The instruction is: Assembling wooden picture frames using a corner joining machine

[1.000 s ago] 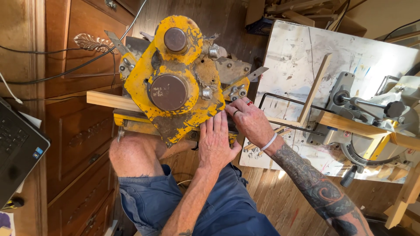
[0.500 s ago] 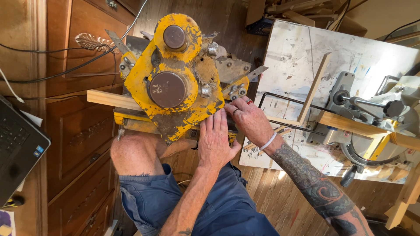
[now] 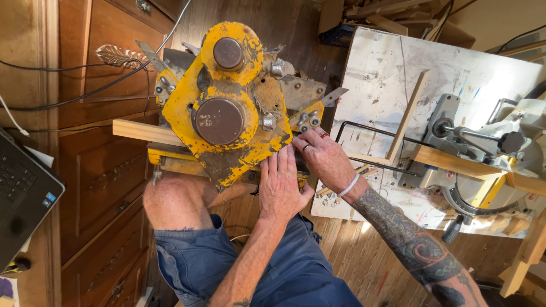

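Observation:
A worn yellow machine (image 3: 227, 113) with two round dark caps rests on a wooden batten (image 3: 139, 132) over my bare knee (image 3: 170, 202). My left hand (image 3: 281, 187) lies flat against its lower right edge, fingers straight and close together. Beside it, my right hand (image 3: 323, 158), with a ring and a white wristband, curls its fingers onto the machine's right edge by the bolts. Those fingertips are partly hidden under the plate.
A mitre saw (image 3: 483, 165) sits on a paint-stained white board (image 3: 455, 74) at the right, with a wooden strip (image 3: 406, 116) leaning on it. A dark wooden drawer cabinet (image 3: 96, 187) and a laptop (image 3: 23, 199) stand at the left. Cables cross the cabinet.
Both hands stay at the machine's lower right edge. Only the view shifts slightly.

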